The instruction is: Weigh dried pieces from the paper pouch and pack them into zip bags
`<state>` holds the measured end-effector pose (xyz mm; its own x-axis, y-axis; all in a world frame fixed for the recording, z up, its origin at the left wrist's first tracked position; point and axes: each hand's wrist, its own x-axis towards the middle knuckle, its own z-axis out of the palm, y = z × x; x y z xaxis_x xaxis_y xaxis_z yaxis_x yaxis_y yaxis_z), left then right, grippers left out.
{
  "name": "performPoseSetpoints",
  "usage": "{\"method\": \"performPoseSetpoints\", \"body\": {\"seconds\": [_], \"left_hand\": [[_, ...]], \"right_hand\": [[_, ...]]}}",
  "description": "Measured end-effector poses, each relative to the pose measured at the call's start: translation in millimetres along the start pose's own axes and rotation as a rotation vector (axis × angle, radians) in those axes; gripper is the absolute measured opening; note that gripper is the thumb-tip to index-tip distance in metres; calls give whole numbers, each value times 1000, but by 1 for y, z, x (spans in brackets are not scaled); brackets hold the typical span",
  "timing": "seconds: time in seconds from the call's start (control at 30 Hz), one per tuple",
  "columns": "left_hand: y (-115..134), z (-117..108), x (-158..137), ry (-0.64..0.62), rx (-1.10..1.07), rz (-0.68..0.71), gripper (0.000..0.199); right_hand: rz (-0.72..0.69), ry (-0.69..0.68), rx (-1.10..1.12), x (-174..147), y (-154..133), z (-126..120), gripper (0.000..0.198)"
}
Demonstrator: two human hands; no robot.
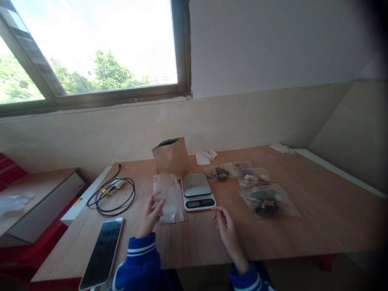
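My left hand point(151, 214) is over the left edge of a clear zip bag point(169, 194), its fingers apart and nothing held in them. The bag lies flat with its red-lined zip end toward me. Just right of it stands a white kitchen scale point(196, 190) with a bare metal plate and a dark display. Close to the scale's front right corner is my right hand point(224, 223), fingers loosely spread and holding nothing. Whether its index fingertip touches the scale I cannot tell. Behind the clear bag, an open brown paper bag point(172, 157) stands upright.
Several zip bags with dark dried pieces, such as the nearest filled zip bag point(268, 204), lie to the right. A coiled black cable point(133, 196) and a phone point(103, 252) are at left. Crumpled tissue point(209, 155) lies by the wall point(242, 121).
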<state>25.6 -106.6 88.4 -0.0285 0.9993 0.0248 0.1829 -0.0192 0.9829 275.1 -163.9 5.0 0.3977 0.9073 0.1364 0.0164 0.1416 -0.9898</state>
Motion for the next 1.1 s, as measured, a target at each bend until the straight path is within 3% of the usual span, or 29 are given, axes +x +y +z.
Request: {"method": "performPoseSetpoints", "body": {"seconds": [0.13, 0.23, 0.3, 0.5, 0.67, 0.8, 0.97, 1.1], "left_hand": [[-27, -9, 11, 215, 508, 64, 51], [-39, -3, 8, 442, 883, 169, 59], [-39, 4, 4, 493, 1000, 186, 65], [-31, 20, 11, 284, 1084, 203, 50], [-53, 31, 23, 45, 1229, 94, 48], [-64, 33, 22, 38, 1261, 114, 48], [-68, 32, 23, 80, 1189, 140, 49], [-73, 32, 22, 220, 1116, 209, 48]], "right_hand": [[-23, -12, -28, 1, 0, 0, 33], [-36, -10, -34, 1, 0, -1, 34], [-40, -14, -38, 2, 0, -1, 35], [-52, -20, -65, 2, 4, -1, 38], [-93, 30, -90, 8, 12, -6, 34], [-246, 107, -205, 43, 8, -15, 27], [-545, 65, -491, 126, 0, -16, 30], [-562, 11, -768, 170, 20, -12, 39]]}}
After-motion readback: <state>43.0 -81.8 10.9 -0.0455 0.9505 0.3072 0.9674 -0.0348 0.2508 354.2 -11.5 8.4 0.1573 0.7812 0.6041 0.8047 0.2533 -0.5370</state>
